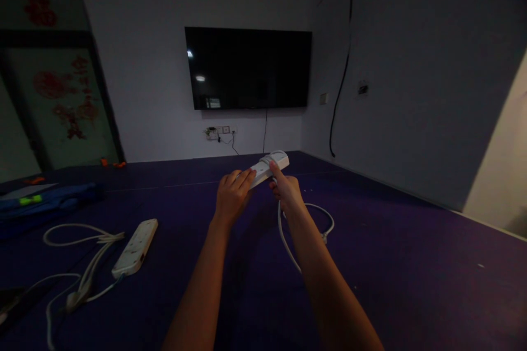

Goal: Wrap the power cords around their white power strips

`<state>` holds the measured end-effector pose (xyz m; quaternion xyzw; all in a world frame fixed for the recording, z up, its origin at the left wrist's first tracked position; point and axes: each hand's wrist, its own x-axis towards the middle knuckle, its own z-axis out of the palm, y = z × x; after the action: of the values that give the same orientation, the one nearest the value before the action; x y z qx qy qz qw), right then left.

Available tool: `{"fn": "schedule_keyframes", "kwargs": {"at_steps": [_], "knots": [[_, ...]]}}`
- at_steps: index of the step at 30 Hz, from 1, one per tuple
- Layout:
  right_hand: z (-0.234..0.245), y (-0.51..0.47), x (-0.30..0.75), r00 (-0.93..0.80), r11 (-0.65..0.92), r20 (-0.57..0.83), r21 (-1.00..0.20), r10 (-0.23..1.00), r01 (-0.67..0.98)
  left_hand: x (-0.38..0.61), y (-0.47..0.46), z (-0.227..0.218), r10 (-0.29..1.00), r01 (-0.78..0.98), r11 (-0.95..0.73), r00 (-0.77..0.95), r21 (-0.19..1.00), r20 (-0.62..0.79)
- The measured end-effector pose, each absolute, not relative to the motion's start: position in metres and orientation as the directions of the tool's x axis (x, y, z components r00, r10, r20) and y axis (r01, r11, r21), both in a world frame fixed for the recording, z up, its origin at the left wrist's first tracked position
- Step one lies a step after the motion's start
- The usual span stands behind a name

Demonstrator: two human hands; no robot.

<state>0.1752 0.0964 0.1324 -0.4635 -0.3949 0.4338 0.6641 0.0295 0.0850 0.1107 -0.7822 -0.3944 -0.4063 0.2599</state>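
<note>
Both my hands hold a white power strip up above the purple floor mat. My left hand grips its near end with the fingers curled over the top. My right hand is closed around its underside, thumb laid along the top. The strip's white cord loops over the far end, drops below my right wrist and curls out to the right, ending in a plug on the mat.
A second white power strip lies on the mat at the left with its bundled cord. A blue bag sits at far left. A black TV hangs on the wall, wall sockets under it.
</note>
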Motion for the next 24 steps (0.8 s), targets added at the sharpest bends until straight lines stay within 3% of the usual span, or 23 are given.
{"fn": "schedule_keyframes", "kwargs": {"at_steps": [3,7,10,12,14,17,24], "knots": [[0.132,0.096,0.175,0.304,0.230,0.154,-0.945,0.940,-0.233,0.028,0.085,0.115,0.431,0.793,-0.607,0.270,0.055,0.861],[0.134,0.095,0.179,0.268,0.239,0.170,-0.938,0.948,-0.250,0.022,0.083,0.126,0.578,0.581,-0.649,-0.043,0.491,0.815],[0.137,0.093,0.182,0.215,0.248,0.196,-0.936,0.957,-0.251,0.015,0.081,0.132,0.810,0.223,-0.532,-0.147,0.817,0.568],[0.139,0.091,0.182,0.183,0.262,0.221,-0.935,0.958,-0.240,0.012,0.079,0.133,0.935,0.007,-0.353,-0.040,0.936,0.353],[0.140,0.088,0.181,0.152,0.276,0.245,-0.934,0.957,-0.229,0.009,0.077,0.133,0.971,-0.115,-0.179,0.138,0.977,0.194],[0.140,0.086,0.179,0.102,0.293,0.277,-0.931,0.955,-0.218,0.009,0.074,0.131,0.942,-0.153,-0.096,0.304,0.984,0.139],[0.142,0.084,0.177,0.001,0.263,0.270,-0.937,0.963,-0.228,0.014,0.070,0.135,0.958,-0.156,-0.178,0.198,0.972,0.208]]}}
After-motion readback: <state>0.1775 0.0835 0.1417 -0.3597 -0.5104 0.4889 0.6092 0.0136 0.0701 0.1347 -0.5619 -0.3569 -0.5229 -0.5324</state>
